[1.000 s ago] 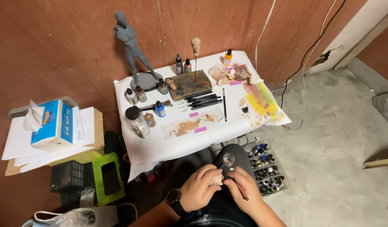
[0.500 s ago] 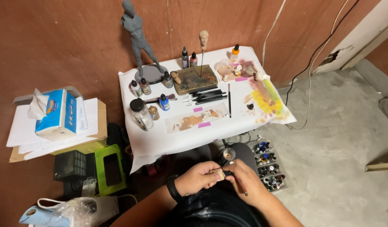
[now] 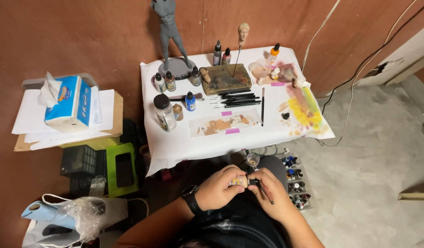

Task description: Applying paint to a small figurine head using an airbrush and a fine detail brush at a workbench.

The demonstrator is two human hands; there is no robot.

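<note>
My left hand (image 3: 220, 187), with a dark watch on the wrist, is closed around a small tan figure part (image 3: 240, 181) held over my lap. My right hand (image 3: 273, 193) meets it from the right and grips a thin paintbrush (image 3: 266, 193) that slants down to the right. Both hands sit just below the front edge of a small table covered in white paper (image 3: 175, 144). On it lie a row of brushes (image 3: 237, 99), small paint bottles (image 3: 190, 101), a brown wet palette (image 3: 224, 79) and a paint-smeared sheet (image 3: 223, 124).
A grey figure statue (image 3: 169, 32) stands at the table's back, beside a head on a wire (image 3: 243, 32). A tissue box (image 3: 67, 103) rests on papers at left. A tray of paint bottles (image 3: 297, 183) lies on the concrete floor at right. Bags and boxes crowd the lower left.
The view has shifted, so the table sits further right and higher in frame. My hands stay together on the small part and brush, in much the same grip.
</note>
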